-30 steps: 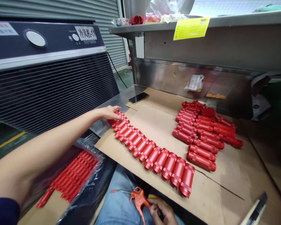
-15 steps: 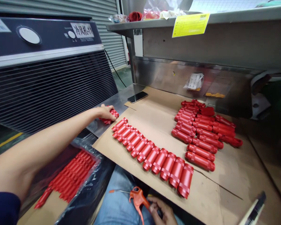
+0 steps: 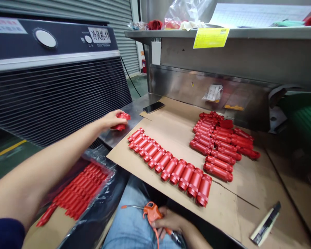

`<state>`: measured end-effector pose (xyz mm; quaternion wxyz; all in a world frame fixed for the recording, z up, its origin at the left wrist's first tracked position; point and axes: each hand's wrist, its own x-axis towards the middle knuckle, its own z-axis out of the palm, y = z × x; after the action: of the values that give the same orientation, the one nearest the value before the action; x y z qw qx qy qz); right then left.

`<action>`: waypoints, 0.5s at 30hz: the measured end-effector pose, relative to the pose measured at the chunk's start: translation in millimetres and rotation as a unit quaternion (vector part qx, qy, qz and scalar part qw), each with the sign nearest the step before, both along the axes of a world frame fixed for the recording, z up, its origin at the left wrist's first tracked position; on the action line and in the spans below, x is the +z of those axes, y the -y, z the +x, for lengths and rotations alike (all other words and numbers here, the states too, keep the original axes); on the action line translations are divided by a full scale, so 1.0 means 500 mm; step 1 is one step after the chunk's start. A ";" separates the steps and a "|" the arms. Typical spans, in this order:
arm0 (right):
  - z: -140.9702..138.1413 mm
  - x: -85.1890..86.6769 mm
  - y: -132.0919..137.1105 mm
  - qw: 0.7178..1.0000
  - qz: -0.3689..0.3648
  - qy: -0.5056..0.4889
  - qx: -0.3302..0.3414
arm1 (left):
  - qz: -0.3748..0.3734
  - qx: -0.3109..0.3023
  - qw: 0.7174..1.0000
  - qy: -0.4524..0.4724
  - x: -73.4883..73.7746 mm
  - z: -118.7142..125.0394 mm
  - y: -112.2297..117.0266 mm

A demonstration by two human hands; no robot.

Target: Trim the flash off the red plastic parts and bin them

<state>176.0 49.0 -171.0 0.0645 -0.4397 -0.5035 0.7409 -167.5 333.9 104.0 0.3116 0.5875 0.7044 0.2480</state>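
Note:
My left hand [image 3: 111, 120] is shut on a small bunch of red metal tubes [image 3: 122, 121], over the steel ledge just beyond the near end of a long row of ribbed red cylinders [image 3: 168, 168]. That row lies on a brown cardboard sheet [image 3: 197, 211]. A larger, denser group of red cylinders [image 3: 214, 145] lies to its right. My right hand [image 3: 168, 221] is low over my jeans, gripping an orange air blow gun [image 3: 151, 212] with a thin metal nozzle.
A clear plastic bag [image 3: 79, 192] of red parts lies at lower left. A phone [image 3: 153, 107] rests near the cardboard's far edge. A utility knife [image 3: 265, 223] lies at lower right. A ribbed cooling unit [image 3: 54, 90] stands left, a steel shelf [image 3: 223, 33] behind.
My left hand has lifted red tubes from the row's near end and moved them left over the steel ledge. My right hand has closed around the blow gun. The view has shifted slightly.

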 end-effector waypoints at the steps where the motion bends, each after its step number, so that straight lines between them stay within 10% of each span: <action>1: -0.005 0.002 -0.013 0.999 -0.037 -0.019 0.021 | 0.021 -0.013 0.998 0.053 0.008 -0.020 0.041; 5: -0.018 0.018 -0.025 0.990 -0.113 -0.071 0.051 | 0.091 -0.027 0.963 0.252 -0.021 -0.091 0.293; 8: -0.019 0.078 0.001 0.982 -0.139 -0.097 0.079 | 0.129 0.032 0.847 0.515 -0.099 -0.095 0.499; 10: -0.019 0.149 0.020 0.979 -0.135 -0.120 0.091 | 0.109 0.089 0.819 0.557 -0.158 -0.085 0.595; 15: -0.048 0.335 0.047 0.955 0.277 -0.042 0.094 | 0.063 0.166 0.842 0.509 -0.269 -0.103 0.692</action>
<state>152.0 25.3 -3.5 0.1342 -0.3237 -0.7248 0.5931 -218.9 -12.2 -30.2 0.5428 0.2711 0.5166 0.6042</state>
